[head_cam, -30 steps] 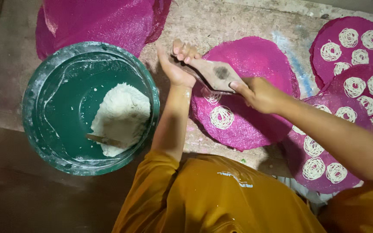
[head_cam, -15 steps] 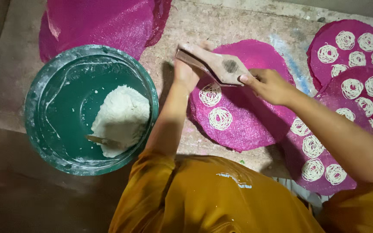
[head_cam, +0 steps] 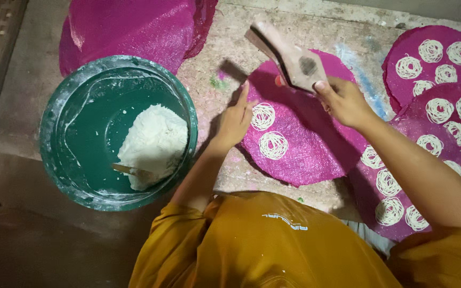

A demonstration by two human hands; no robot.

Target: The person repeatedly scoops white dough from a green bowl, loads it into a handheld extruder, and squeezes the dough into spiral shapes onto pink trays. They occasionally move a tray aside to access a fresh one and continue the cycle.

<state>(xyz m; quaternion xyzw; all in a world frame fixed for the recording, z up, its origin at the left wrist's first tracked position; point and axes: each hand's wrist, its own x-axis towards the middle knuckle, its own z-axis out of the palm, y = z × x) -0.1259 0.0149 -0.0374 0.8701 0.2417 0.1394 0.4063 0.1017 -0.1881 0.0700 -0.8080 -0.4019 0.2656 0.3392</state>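
Home food workspace: dough basin (head_cam: 60,144), noodle-coiled mats (head_cam: 305,154).

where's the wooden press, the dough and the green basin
wooden press (head_cam: 294,60): head view, on its wide block above the right hand.
dough (head_cam: 153,144): head view, middle of the white lump.
green basin (head_cam: 89,114): head view, bare inner wall.

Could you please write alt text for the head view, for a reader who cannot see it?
The right hand lifts a wooden noodle press over a round pink mat bearing two white noodle coils, while the left hand rests at the mat's edge. A green bowl of white dough sits left.
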